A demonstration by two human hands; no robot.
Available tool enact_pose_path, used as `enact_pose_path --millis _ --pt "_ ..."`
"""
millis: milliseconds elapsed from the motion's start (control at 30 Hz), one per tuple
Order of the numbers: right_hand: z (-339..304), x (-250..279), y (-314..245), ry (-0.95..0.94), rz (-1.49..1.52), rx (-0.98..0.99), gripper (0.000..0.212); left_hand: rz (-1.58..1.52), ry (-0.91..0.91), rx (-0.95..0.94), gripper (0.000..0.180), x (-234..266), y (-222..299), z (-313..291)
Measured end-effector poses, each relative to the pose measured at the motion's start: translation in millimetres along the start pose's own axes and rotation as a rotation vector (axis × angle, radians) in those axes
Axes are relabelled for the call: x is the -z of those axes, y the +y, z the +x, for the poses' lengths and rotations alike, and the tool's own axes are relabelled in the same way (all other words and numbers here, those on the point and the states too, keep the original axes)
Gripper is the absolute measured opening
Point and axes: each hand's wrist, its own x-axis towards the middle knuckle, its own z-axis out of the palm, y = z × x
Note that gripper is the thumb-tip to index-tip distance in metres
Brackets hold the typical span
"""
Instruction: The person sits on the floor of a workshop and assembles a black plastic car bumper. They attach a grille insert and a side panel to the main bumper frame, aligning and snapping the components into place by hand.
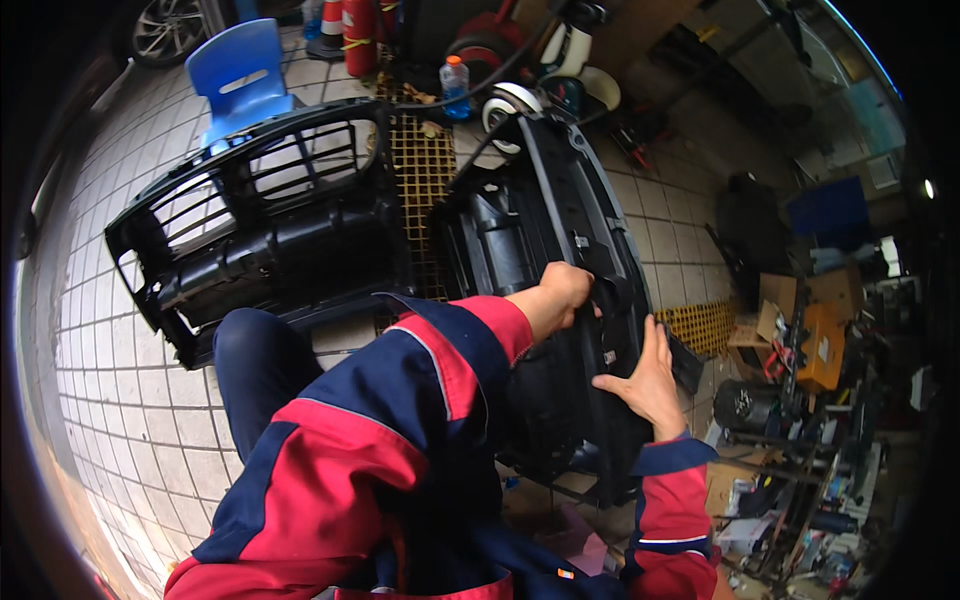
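**Left hand (567,287) curled, right hand (648,380) spread, both at a long black plastic vehicle panel assembly (590,345)**

That assembly stands on the floor of pale square tiles (150,440), directly before the person and a little to the right, its long side running away from the body. The left hand's fingers are folded into a loose fist against its upper side; whether they pinch anything cannot be told. Lower down, the right hand lies along the outer edge, fingers straight and close together, thumb stretched well away from them toward the left.

Both arms wear red-and-navy jacket sleeves (345,430). To the left, beyond a knee in dark trousers (258,350), is a second black plastic frame with barred rectangular openings (290,250). A yellow floor grating (420,160) shows between the two black pieces. Behind are a blue plastic chair (235,52) and a clear bottle of blue liquid with an orange cap (456,95). An orange box (822,345) sits among clutter at the right.
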Motion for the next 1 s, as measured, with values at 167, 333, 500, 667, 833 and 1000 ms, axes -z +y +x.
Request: enact_pose_path --millis 167,333,500,667,833,1000 --pt "28 -14 24 -0.086 -0.009 -0.134 0.166 0.104 -0.257 0.132 0.018 4 5 21" --pt "65 -22 74 0.029 0.315 -0.083 0.127 0.632 -0.469 -0.019 0.014 91 24 72" --pt "83 -51 77 0.216 0.362 -0.204 0.097 1.051 -0.064 -0.459 0.021 135 -58 89" --pt "74 -61 64 0.300 0.341 -0.209 0.072 1.002 -0.091 -0.819 0.055 97 -114 98" --pt "66 -64 58 0.312 0.381 -0.170 0.067 1.099 -0.060 -0.905 0.057 74 -119 107" --pt "70 -63 59 0.274 0.377 -0.192 0.067 1.152 -0.053 -0.991 0.047 78 -122 116"
